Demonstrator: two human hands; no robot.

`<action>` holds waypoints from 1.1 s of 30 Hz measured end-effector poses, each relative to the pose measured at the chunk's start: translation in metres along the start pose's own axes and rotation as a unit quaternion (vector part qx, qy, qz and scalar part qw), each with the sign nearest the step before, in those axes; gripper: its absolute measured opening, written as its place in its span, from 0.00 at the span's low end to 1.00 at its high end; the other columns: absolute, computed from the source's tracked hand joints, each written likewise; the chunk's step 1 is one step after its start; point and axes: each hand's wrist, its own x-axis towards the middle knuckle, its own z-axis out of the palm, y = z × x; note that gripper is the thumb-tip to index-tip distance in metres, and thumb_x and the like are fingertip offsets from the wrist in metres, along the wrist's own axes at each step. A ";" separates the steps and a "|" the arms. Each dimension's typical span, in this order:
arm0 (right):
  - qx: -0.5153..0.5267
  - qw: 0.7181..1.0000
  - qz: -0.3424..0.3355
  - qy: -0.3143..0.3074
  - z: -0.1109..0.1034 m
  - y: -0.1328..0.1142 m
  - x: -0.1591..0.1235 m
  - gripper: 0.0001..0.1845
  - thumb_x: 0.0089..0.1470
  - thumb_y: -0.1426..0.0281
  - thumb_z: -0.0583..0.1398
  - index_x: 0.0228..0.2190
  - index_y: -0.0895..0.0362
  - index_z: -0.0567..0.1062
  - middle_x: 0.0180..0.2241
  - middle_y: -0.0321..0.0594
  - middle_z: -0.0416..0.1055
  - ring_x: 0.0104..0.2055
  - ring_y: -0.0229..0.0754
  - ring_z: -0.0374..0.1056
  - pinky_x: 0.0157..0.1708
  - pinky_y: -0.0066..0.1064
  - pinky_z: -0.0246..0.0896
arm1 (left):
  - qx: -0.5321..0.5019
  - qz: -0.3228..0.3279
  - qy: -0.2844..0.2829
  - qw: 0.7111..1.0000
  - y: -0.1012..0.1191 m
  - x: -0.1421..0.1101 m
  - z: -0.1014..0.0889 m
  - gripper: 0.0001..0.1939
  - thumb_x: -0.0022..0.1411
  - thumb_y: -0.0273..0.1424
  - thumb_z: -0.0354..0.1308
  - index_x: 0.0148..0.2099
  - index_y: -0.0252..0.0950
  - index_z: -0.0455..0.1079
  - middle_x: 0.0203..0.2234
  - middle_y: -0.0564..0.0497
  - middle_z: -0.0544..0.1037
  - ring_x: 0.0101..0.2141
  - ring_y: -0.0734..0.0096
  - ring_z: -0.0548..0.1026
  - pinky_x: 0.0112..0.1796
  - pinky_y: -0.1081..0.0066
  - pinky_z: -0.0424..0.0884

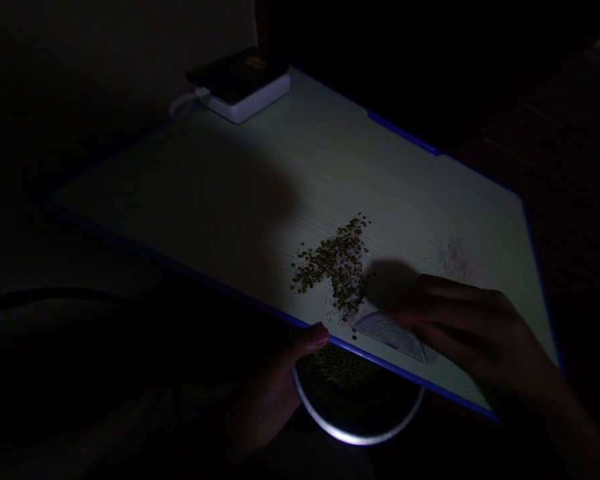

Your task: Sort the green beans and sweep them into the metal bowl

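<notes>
A small pile of green seeds, like mung beans (343,267), lies scattered on a pale board (330,147) with a blue rim. My right hand (473,320) is closed on a clear half-round protractor (393,333), which lies at the lower right of the pile. My left hand (285,380) has its thumb over the board's near edge; the other fingers are hidden below it. Close beside that hand, under the edge, is a round bowl (353,439) with a shiny rim and more green seeds inside. Whether my left hand also grips the bowl is unclear.
A dark phone-like slab (235,73) rests on a white box (263,97) with a pale cable at the board's far corner. A dusty smudge (455,257) marks the board's right side. A dark cord (45,293) runs at left. Surroundings are very dark.
</notes>
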 end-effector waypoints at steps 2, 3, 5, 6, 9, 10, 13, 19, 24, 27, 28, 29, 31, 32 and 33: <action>0.007 1.000 -0.008 -0.008 0.001 0.000 0.000 0.12 0.65 0.75 0.59 0.46 0.56 0.81 0.37 0.45 0.80 0.38 0.41 0.77 0.33 0.29 0.74 | 0.009 -0.015 0.004 1.000 0.000 0.000 -0.001 0.08 0.56 0.34 0.70 0.39 0.38 0.84 0.41 0.48 0.88 0.53 0.48 0.80 0.61 0.53 0.64; 0.010 1.000 -0.011 -0.013 0.001 0.000 0.000 0.12 0.64 0.75 0.59 0.46 0.56 0.81 0.37 0.45 0.80 0.38 0.41 0.77 0.32 0.29 0.73 | 0.013 -0.022 0.010 1.000 0.000 -0.001 -0.002 0.09 0.56 0.34 0.70 0.40 0.37 0.84 0.39 0.47 0.88 0.51 0.48 0.80 0.61 0.53 0.65; 0.012 1.000 -0.015 -0.017 0.002 0.000 0.000 0.11 0.65 0.75 0.60 0.45 0.56 0.81 0.37 0.45 0.80 0.37 0.41 0.78 0.31 0.28 0.73 | 0.017 -0.026 0.024 0.999 0.000 -0.001 -0.004 0.10 0.56 0.35 0.70 0.40 0.37 0.84 0.38 0.47 0.88 0.50 0.49 0.81 0.60 0.53 0.67; 0.013 1.000 -0.016 -0.019 0.002 0.000 0.001 0.11 0.65 0.74 0.60 0.45 0.56 0.81 0.37 0.46 0.80 0.37 0.41 0.78 0.30 0.28 0.73 | 0.019 -0.029 0.029 0.999 0.000 -0.001 -0.005 0.10 0.56 0.35 0.71 0.40 0.38 0.84 0.38 0.47 0.88 0.49 0.49 0.81 0.59 0.54 0.67; 0.029 0.999 -0.022 -0.026 0.002 -0.001 0.001 0.10 0.65 0.74 0.60 0.44 0.56 0.81 0.35 0.44 0.80 0.35 0.40 0.77 0.29 0.27 0.72 | 0.027 -0.038 0.039 0.998 0.000 -0.001 -0.007 0.10 0.54 0.35 0.72 0.38 0.37 0.84 0.39 0.48 0.88 0.50 0.49 0.81 0.59 0.55 0.67; 0.035 0.999 -0.023 -0.028 0.002 -0.002 0.002 0.10 0.65 0.75 0.60 0.44 0.56 0.81 0.34 0.44 0.80 0.35 0.40 0.77 0.29 0.27 0.72 | 0.028 -0.038 0.041 0.998 0.000 -0.001 -0.008 0.10 0.54 0.35 0.72 0.38 0.38 0.84 0.38 0.48 0.88 0.50 0.49 0.81 0.59 0.55 0.67; 0.044 0.998 -0.024 -0.023 0.001 -0.002 0.001 0.12 0.64 0.76 0.60 0.45 0.57 0.81 0.37 0.45 0.80 0.38 0.41 0.78 0.30 0.28 0.73 | 0.021 -0.038 0.036 0.998 -0.001 -0.001 -0.009 0.10 0.56 0.36 0.71 0.40 0.38 0.84 0.38 0.49 0.88 0.50 0.49 0.80 0.60 0.54 0.67; -0.007 0.997 0.065 0.039 -0.002 -0.003 -0.005 0.12 0.63 0.75 0.61 0.45 0.51 0.80 0.38 0.39 0.80 0.37 0.41 0.77 0.32 0.30 0.72 | 0.009 -0.001 0.028 1.000 -0.002 -0.003 -0.010 0.11 0.59 0.31 0.69 0.45 0.38 0.83 0.50 0.47 0.85 0.58 0.48 0.76 0.62 0.53 0.63; -0.028 0.979 0.184 0.088 -0.008 -0.011 -0.004 0.06 0.63 0.67 0.63 0.41 0.46 0.81 0.39 0.35 0.81 0.39 0.41 0.78 0.37 0.28 0.73 | 0.011 0.007 0.037 0.999 0.000 -0.005 -0.011 0.12 0.57 0.30 0.70 0.46 0.40 0.83 0.51 0.50 0.85 0.59 0.50 0.76 0.63 0.53 0.64; -0.018 0.964 0.243 0.107 -0.003 -0.025 -0.010 0.06 0.61 0.64 0.66 0.41 0.43 0.82 0.40 0.33 0.82 0.39 0.41 0.79 0.37 0.27 0.75 | 0.020 -0.012 0.042 0.999 0.005 -0.006 -0.017 0.11 0.55 0.31 0.72 0.43 0.41 0.84 0.46 0.51 0.87 0.58 0.50 0.76 0.62 0.53 0.65; -0.014 0.961 0.253 0.114 0.002 -0.031 -0.014 0.06 0.61 0.63 0.66 0.41 0.43 0.82 0.40 0.34 0.82 0.38 0.41 0.80 0.36 0.26 0.76 | 0.022 -0.018 0.039 0.999 0.007 -0.007 -0.019 0.09 0.55 0.31 0.72 0.41 0.42 0.84 0.46 0.51 0.87 0.58 0.50 0.77 0.62 0.53 0.65; -0.011 0.957 0.259 0.126 0.009 -0.038 -0.019 0.06 0.60 0.63 0.66 0.41 0.43 0.82 0.39 0.34 0.83 0.37 0.42 0.80 0.34 0.26 0.77 | 0.024 -0.025 0.036 0.999 0.010 -0.007 -0.021 0.08 0.54 0.32 0.73 0.39 0.43 0.84 0.45 0.52 0.88 0.57 0.50 0.77 0.62 0.54 0.65; -0.020 0.948 0.272 0.164 0.026 -0.052 -0.028 0.08 0.60 0.65 0.65 0.42 0.43 0.82 0.37 0.35 0.83 0.34 0.42 0.80 0.30 0.25 0.77 | 0.030 -0.033 0.040 0.998 0.016 -0.007 -0.025 0.09 0.53 0.32 0.74 0.39 0.45 0.84 0.43 0.54 0.88 0.57 0.51 0.78 0.62 0.55 0.65; -0.026 0.938 0.287 0.192 0.035 -0.059 -0.032 0.10 0.59 0.65 0.66 0.43 0.43 0.82 0.37 0.35 0.83 0.33 0.42 0.81 0.28 0.25 0.77 | 0.035 -0.034 0.045 0.998 0.020 -0.007 -0.027 0.12 0.52 0.32 0.74 0.41 0.46 0.84 0.42 0.55 0.88 0.56 0.52 0.78 0.63 0.56 0.65; -0.029 0.929 0.301 0.215 0.044 -0.066 -0.035 0.11 0.59 0.65 0.66 0.44 0.43 0.82 0.37 0.35 0.84 0.33 0.42 0.81 0.28 0.25 0.78 | 0.040 -0.036 0.050 0.997 0.023 -0.007 -0.029 0.15 0.52 0.33 0.74 0.44 0.48 0.84 0.41 0.56 0.89 0.56 0.52 0.78 0.62 0.57 0.65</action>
